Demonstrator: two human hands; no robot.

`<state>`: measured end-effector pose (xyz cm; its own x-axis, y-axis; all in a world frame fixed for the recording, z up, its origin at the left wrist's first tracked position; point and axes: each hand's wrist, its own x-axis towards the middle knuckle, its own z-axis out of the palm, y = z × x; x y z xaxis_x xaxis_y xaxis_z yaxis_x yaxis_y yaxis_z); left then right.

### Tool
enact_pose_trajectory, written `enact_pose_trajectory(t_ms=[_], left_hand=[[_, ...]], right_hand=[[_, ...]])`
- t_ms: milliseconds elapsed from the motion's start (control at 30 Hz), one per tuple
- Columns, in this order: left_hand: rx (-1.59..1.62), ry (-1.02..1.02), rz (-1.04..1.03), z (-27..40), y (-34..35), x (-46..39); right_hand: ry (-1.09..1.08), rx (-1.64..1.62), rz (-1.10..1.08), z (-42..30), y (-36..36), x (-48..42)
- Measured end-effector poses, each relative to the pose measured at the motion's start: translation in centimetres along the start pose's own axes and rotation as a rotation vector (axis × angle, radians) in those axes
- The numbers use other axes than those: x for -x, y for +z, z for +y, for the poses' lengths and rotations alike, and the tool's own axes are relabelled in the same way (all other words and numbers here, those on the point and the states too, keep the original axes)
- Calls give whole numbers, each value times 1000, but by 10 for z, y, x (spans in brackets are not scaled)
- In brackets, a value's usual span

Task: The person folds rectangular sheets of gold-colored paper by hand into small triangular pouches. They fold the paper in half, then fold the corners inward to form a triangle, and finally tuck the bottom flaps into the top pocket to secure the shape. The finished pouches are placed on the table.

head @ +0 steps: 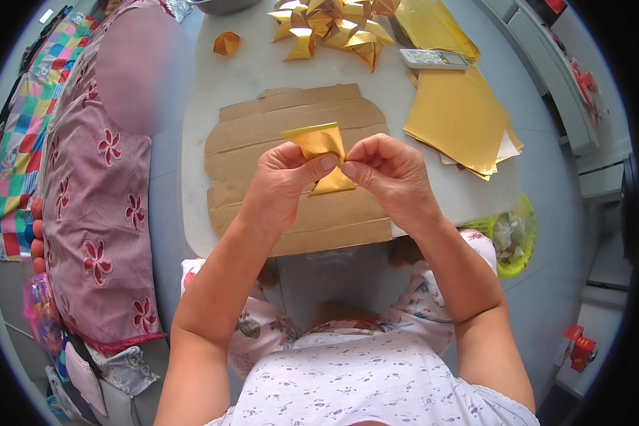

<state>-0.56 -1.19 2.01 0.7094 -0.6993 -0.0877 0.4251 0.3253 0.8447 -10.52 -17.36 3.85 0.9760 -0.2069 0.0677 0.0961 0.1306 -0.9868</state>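
Observation:
A folded piece of gold foil paper (pixel 322 139) is held between both hands above a sheet of brown cardboard (pixel 261 128). My left hand (pixel 287 173) grips its middle, the thumb lying across the fold. My right hand (pixel 386 173) pinches the right edge at the narrow middle with thumb and fingertips. The paper flares out above and below the fingers. Several folded gold paper shapes (pixel 335 24) are heaped at the table's far side, and a single rounded one (pixel 227 43) lies apart to their left. Flat gold sheets (pixel 458 117) are stacked to the right.
The white table (pixel 202 234) carries the cardboard. A white remote control (pixel 435 59) rests across the gold sheets, with more yellow-gold sheets (pixel 431 26) behind it. A green plastic basket (pixel 527 239) stands low at the right. Pink flowered cloth (pixel 96 213) covers furniture at the left.

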Motion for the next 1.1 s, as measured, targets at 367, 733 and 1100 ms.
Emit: enact_pose_trajectory(t_ms=[367,733,1100], left_hand=[[-104,11,-66,-6,0,3],[152,-118,-220,-5,2,7],[228,-220,-327,-4,4,9]], right_hand=[[129,16,-55,5,-13,-9],[215,-412,-184,2,-21,-6],[240,-340,-229,-1,-15,4]])
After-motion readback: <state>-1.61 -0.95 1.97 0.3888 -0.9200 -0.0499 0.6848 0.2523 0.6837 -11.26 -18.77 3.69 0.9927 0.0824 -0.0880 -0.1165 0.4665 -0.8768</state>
